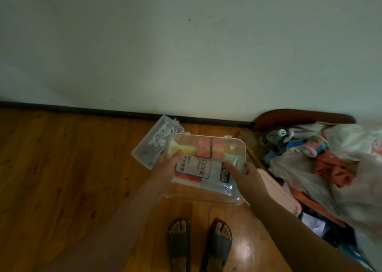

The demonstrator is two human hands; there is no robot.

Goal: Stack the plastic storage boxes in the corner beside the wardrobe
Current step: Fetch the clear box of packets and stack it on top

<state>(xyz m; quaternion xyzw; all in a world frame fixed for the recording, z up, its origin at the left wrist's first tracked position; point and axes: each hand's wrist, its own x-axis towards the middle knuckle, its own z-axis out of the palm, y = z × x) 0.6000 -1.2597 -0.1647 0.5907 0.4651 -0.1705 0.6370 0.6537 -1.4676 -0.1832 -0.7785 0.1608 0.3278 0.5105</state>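
I have both grips on the clear plastic box [208, 168]. My left hand [165, 168] holds its left edge with the thumb laid on the lid, and my right hand [248, 174] holds the right edge with one finger lying across the lid. The box is level, lid up, above the wooden floor [62, 168] and close to the wall [186, 54]. Coloured packets and a label reading "Drink" show through the lid. Beyond its far left corner, a smaller clear box [153, 143] with white cords inside lies on the floor against the dark skirting board [103, 110]. To the right is a heap of bags and clothes [330, 168], with a pink container [279, 193] at its near edge. My feet in dark slippers [178, 245] stand below the box.
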